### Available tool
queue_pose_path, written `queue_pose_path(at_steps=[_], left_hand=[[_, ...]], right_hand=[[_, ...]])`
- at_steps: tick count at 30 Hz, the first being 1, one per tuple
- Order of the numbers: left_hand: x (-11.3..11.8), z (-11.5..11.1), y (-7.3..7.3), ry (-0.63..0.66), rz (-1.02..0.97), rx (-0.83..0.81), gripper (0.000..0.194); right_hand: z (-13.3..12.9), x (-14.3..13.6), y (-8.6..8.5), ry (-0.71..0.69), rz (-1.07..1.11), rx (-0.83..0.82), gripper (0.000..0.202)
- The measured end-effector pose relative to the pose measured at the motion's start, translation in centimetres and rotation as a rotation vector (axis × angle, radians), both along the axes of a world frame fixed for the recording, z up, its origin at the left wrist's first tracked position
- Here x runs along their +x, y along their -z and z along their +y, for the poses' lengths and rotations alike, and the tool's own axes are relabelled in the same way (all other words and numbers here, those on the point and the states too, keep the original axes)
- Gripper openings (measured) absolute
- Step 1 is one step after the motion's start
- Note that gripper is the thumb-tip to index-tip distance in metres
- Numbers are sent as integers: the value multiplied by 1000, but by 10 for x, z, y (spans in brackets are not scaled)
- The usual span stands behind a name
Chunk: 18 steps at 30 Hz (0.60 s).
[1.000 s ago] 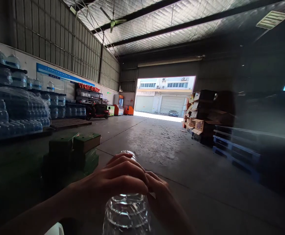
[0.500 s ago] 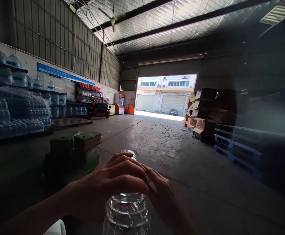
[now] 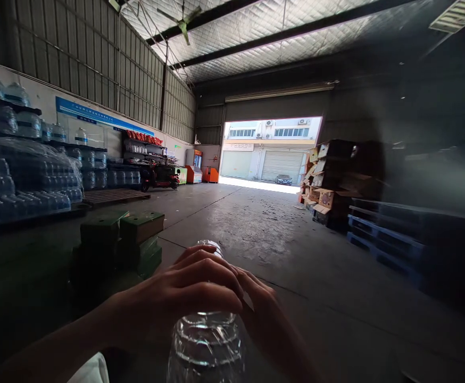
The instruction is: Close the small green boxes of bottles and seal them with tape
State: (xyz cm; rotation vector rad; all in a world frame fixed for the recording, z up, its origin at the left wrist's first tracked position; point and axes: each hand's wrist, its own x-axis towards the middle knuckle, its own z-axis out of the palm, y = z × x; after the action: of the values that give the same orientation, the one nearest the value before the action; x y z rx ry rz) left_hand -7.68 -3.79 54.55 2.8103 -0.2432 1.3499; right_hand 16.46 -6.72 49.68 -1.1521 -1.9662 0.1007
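Note:
A stack of clear ribbed plastic cups or a similar clear plastic piece (image 3: 206, 348) stands at the bottom centre, its far end showing beyond my fingers. My left hand (image 3: 192, 282) lies across its middle from the left, fingers curved over it. From the right, my right hand (image 3: 256, 298) presses against the same clear plastic, its fingers meeting those of my left hand. The undersides of both hands are hidden.
Green boxes (image 3: 141, 227) are stacked at the left, before shrink-wrapped bottles (image 3: 28, 175) and a scooter (image 3: 160, 178). Cardboard boxes (image 3: 326, 199) and blue pallets (image 3: 384, 239) stand at the right. An open doorway (image 3: 268, 154) is far ahead.
The background sits slightly higher in the view, and the ceiling fan's blades have turned. Both hands keep their places on the clear plastic.

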Motion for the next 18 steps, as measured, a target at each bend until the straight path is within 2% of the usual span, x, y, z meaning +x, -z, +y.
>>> queue_pose_path(at_steps=[18], left_hand=[[2, 3, 1, -10, -2, 27, 31]], right_hand=[[-1, -2, 1, -8, 3, -19, 43]])
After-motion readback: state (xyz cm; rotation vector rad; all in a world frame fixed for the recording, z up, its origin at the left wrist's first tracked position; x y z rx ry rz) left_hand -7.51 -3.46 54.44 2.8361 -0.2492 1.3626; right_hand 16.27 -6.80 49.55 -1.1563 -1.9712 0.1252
